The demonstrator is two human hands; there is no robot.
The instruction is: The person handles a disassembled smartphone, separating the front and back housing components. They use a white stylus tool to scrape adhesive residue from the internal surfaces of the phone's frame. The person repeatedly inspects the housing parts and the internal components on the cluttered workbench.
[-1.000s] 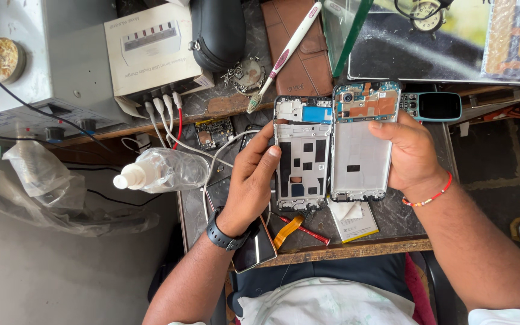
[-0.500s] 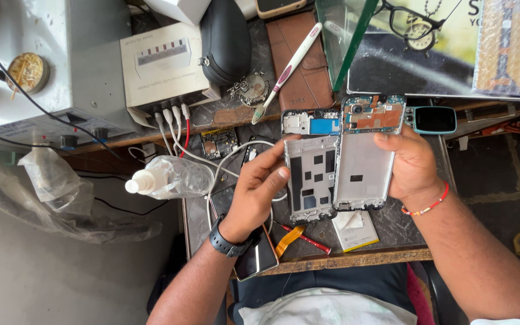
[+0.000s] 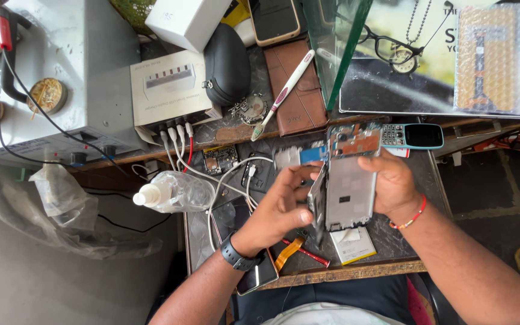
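Lifted off the desk (image 3: pixel 356 274) now, the opened phone (image 3: pixel 350 186) sits in the right hand (image 3: pixel 395 186)'s grip; the left hand (image 3: pixel 278 210) pinches its back frame (image 3: pixel 317 201).

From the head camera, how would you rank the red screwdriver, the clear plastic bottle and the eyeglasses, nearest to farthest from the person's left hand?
1. Red screwdriver: on the desk just below the left hand.
2. Clear plastic bottle: lying on its side to the picture's left, by the desk edge.
3. Eyeglasses: far up on the glass case, picture's upper right.
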